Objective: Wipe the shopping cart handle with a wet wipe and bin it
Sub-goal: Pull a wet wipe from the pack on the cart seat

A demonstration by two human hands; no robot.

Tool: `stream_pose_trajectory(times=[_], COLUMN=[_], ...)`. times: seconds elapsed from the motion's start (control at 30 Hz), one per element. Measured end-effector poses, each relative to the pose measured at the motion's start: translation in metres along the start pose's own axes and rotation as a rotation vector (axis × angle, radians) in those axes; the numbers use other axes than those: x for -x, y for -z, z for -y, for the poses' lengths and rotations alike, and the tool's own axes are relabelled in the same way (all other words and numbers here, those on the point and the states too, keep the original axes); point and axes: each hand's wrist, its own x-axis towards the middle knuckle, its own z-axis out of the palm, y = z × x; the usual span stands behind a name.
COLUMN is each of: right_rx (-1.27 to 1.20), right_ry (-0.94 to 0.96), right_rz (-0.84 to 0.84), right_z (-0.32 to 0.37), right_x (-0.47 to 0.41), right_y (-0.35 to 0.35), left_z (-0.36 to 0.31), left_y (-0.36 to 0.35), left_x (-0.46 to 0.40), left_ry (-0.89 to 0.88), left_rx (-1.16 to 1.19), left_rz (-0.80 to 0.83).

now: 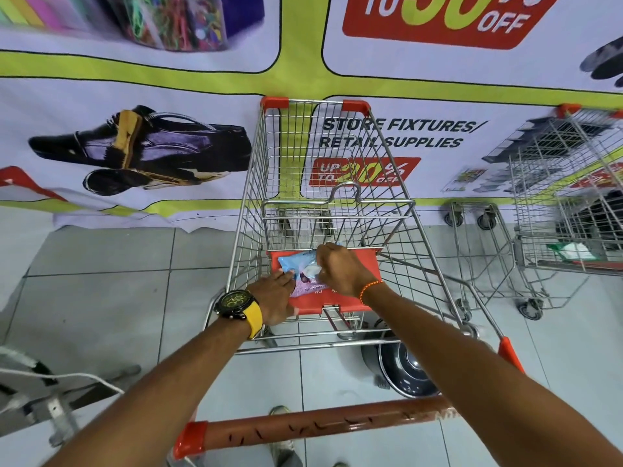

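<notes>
The person is standing behind a shopping cart [323,183] and is reaching both arms over its handle [323,424] to the red child-seat flap [367,264], where a pack of wet wipes [300,269] is lying. The left hand [274,296] is pressing flat on the near end of the pack, fingers spread and holding it down, not gripping around it. The right hand [340,267] is closed in a pinch over the middle of the pack, and a bit of white wipe [312,270] is showing at its fingertips, so I judge that the step in hand is pulling one wipe out. The handle is not wiped yet; it is lying near the body, under both forearms. The next move is calling for a steady upward pull while the left hand is keeping the pack down, then bringing the wipe back to the handle. The wire walls of the basket are standing close on both sides of the flap, so the room for the hands is narrow there, but above the flap it is open. A second cart [569,210] is standing to the right, apart from this one, and the tiled floor [101,298] to the left is free. No bin is visible in this view.
</notes>
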Motion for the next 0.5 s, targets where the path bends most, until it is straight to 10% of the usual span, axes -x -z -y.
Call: stream_pose_trajectory(times=[0.5], right_rx=[-0.147], right_ry=[-0.188], right_rz=[-0.043], right_z=[0.0], right_x=[-0.014], right_y=[-0.007], left_z=[0.001], left_y=[-0.001], left_x=[-0.004], left_ry=[0.002], left_rx=[0.016], left_rz=[-0.04])
